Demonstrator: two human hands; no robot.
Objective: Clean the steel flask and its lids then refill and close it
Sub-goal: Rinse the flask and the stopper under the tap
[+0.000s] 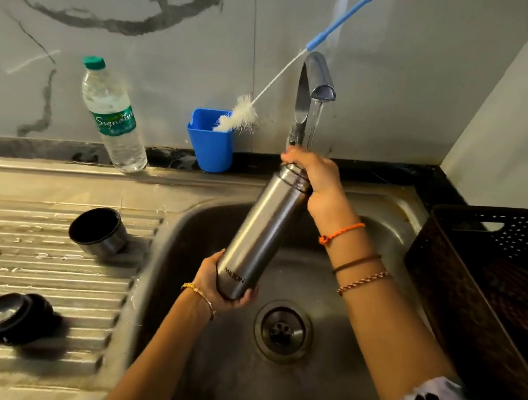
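So the person's got the steel flask (261, 232) held at a slant over the sink (397, 229), base down toward 7 o'clock and mouth up toward 1 o'clock, right under the tap (317, 78), which is running a thin stream of water. Left hand (214, 283) cups the bottom end, fingers curled round the base. Right hand (316, 175) is wrapped round the neck, fingers closed tight over the top, so I can't see the opening itself. Off at 9 o'clock on the ribbed draining part of the bench, the black inner lid (16, 315) sits nearest, and the cup-style lid (98, 232) stands a bit farther back, open side up. A dark crate (488, 262) is at 3 o'clock beside the sink. Back by the wall there's a plastic water bottle (113, 117) at 11 o'clock and a blue holder (210, 143) with a bottle brush (238, 115) leaning out of it.
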